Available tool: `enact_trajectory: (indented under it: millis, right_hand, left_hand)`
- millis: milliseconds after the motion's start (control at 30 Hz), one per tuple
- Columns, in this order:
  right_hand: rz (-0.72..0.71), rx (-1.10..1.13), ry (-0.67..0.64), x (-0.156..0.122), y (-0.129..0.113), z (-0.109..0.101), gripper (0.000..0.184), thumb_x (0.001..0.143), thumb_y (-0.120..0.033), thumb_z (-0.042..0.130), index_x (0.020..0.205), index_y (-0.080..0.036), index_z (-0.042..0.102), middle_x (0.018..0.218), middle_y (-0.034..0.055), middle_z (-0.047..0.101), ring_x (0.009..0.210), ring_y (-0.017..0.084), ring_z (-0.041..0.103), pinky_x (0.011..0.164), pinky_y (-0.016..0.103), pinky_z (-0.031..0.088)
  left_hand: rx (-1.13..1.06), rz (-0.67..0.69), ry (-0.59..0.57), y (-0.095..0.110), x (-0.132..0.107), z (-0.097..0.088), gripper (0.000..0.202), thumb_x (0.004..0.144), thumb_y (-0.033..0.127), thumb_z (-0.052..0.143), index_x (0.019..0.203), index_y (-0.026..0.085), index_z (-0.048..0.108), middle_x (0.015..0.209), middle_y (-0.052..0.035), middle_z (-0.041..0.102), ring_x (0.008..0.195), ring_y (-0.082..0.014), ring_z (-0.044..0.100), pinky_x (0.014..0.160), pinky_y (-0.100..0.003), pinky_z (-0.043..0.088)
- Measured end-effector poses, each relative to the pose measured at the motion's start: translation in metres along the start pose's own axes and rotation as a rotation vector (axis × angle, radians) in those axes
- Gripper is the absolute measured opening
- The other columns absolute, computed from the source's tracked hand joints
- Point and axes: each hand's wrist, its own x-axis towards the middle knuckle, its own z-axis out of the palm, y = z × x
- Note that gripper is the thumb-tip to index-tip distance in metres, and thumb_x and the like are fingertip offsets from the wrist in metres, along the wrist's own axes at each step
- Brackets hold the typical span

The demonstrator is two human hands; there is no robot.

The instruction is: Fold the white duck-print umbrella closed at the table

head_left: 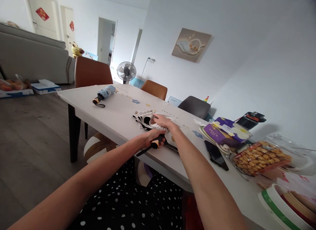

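Note:
Near the table's front edge lies a loosely folded white-and-black umbrella [141, 118], its canopy bunched in uneven pleats. My left hand [153, 136] is wrapped round its black handle [155, 143], which has a copper-coloured end and a dangling strap. Farther up, my right hand [163, 120] rests on the canopy, fingers bent into the fabric; the fingertips are partly hidden in the folds. Another umbrella [106, 92], light blue and gathered up, lies apart at the far left of the white table [112, 119]. Some dark item under my right forearm is mostly covered.
To the right are a black phone [216, 155], a purple box [219, 132], a clear tub of round snacks [263, 157] and stacked bowls [281, 203]. Chairs [93, 71] stand along the far side. A fan [126, 71] is behind them.

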Motion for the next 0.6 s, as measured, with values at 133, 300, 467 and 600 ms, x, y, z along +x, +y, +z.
enact_trajectory:
  millis: [133, 300, 467, 600]
  right_hand:
    - [-0.016, 0.429, 0.253, -0.004, 0.002, 0.002, 0.046, 0.082, -0.040, 0.044, 0.118, -0.013, 0.056, 0.119, 0.0107, 0.060, 0.109, 0.020, 0.056, 0.092, 0.033, 0.043]
    - [0.013, 0.427, 0.555, -0.038, 0.011, 0.001, 0.041, 0.082, -0.037, 0.043, 0.111, -0.012, 0.056, 0.115, 0.0122, 0.061, 0.105, 0.019, 0.057, 0.090, 0.030, 0.043]
    - [-0.010, 0.235, 0.660, -0.079, 0.024, 0.008, 0.035, 0.083, -0.029, 0.036, 0.106, -0.015, 0.059, 0.112, 0.0104, 0.062, 0.107, 0.020, 0.056, 0.095, 0.035, 0.040]
    - [-0.235, 0.138, 0.510, -0.088, 0.027, 0.017, 0.040, 0.082, -0.021, 0.034, 0.111, -0.015, 0.060, 0.121, 0.0080, 0.058, 0.118, 0.018, 0.048, 0.104, 0.034, 0.034]
  left_hand:
    - [-0.040, 0.010, -0.031, -0.001, 0.003, -0.002, 0.012, 0.089, 0.030, 0.040, 0.086, 0.018, 0.040, 0.055, 0.0018, 0.050, 0.038, -0.0109, 0.048, 0.034, -0.020, 0.037]
    - [-0.088, -0.023, -0.033, 0.002, 0.004, -0.004, 0.014, 0.090, 0.032, 0.038, 0.086, 0.018, 0.040, 0.056, 0.0019, 0.049, 0.038, -0.0104, 0.047, 0.034, -0.019, 0.037]
    - [-0.212, -0.036, -0.068, 0.013, -0.003, -0.004, 0.025, 0.093, 0.033, 0.029, 0.080, 0.016, 0.042, 0.057, 0.0022, 0.045, 0.039, -0.0077, 0.043, 0.033, -0.017, 0.034]
    - [-0.235, -0.027, -0.071, 0.013, -0.003, -0.005, 0.032, 0.094, 0.037, 0.028, 0.078, 0.014, 0.044, 0.058, 0.0014, 0.045, 0.040, -0.0066, 0.043, 0.034, -0.016, 0.035]
